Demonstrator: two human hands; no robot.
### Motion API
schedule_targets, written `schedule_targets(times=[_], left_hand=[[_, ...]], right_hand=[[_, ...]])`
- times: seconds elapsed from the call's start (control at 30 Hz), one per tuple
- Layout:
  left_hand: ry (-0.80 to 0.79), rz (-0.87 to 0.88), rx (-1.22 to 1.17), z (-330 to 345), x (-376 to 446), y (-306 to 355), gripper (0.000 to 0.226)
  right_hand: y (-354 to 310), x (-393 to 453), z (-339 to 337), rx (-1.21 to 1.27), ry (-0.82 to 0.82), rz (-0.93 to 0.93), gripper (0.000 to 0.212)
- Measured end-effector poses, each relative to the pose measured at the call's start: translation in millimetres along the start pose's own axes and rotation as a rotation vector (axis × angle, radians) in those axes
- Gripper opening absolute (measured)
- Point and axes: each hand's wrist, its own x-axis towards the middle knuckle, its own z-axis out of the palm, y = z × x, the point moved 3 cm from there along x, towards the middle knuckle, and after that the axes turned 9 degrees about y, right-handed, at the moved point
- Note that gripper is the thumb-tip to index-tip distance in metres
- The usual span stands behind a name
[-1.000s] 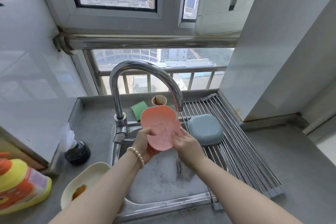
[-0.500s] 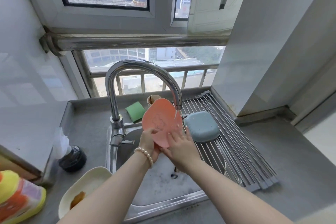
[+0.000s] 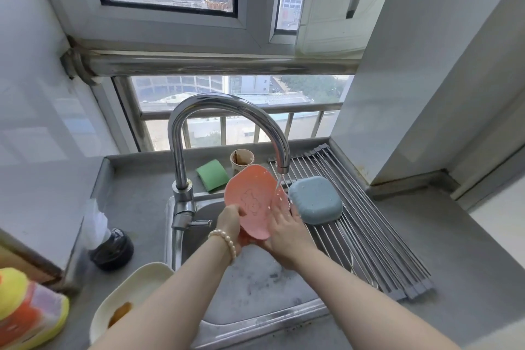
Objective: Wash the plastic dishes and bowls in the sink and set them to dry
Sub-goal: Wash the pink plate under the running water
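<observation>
In the head view, the left hand (image 3: 231, 221) is gripping the pink plastic dish (image 3: 251, 200) at its 7 o'clock edge, while the right hand (image 3: 287, 229), fingers flat, is now rubbing its face higher up, under the faucet (image 3: 227, 133) stream above the sink (image 3: 255, 287). Rinsing is progressing; the blue bowl (image 3: 315, 199) is drying on the rack (image 3: 369, 236) at 3 o'clock.

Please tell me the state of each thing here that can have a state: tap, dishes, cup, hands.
faucet: running.
pink dish: tilted under the water, held.
blue bowl: upside down on the drying rack.
cream dish: stained, on the counter.
paper cup: upright, stained inside.
left hand: grips the pink dish.
right hand: fingers straight against the dish.
</observation>
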Motion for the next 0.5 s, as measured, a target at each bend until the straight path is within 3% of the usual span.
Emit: schedule_targets(times=[0.1, 0.13, 0.23, 0.33, 0.4, 0.5], left_hand=[[0.019, 0.004, -0.052, -2.9, 0.8, -8.3, 0.031], [0.022, 0.016, -0.103, -3.1, 2.7, -12.3, 0.036], [0.045, 0.106, -0.226, 1.0, 0.3, -16.7, 0.043], [0.103, 0.15, -0.184, 2.7, -1.6, -6.4, 0.028], [0.136, 0.127, -0.074, -2.1, -2.5, 2.3, 0.018], [0.08, 0.074, 0.037, -4.1, -4.9, 9.0, 0.018]], right_hand=[[-11.9, -0.3, 5.7, -0.029, 0.1, -0.139, 0.036], [-18.2, -0.7, 2.9, 0.019, 0.134, -0.134, 0.03], [-35.8, -6.4, -9.7, 0.307, 0.311, -0.071, 0.022], [-21.5, -13.0, -8.8, 0.599, 0.447, -0.003, 0.009], [0.1, -17.1, -8.8, 0.515, 0.452, -0.118, 0.018], [25.6, -10.7, -1.8, 0.047, 0.398, -0.323, 0.034]])
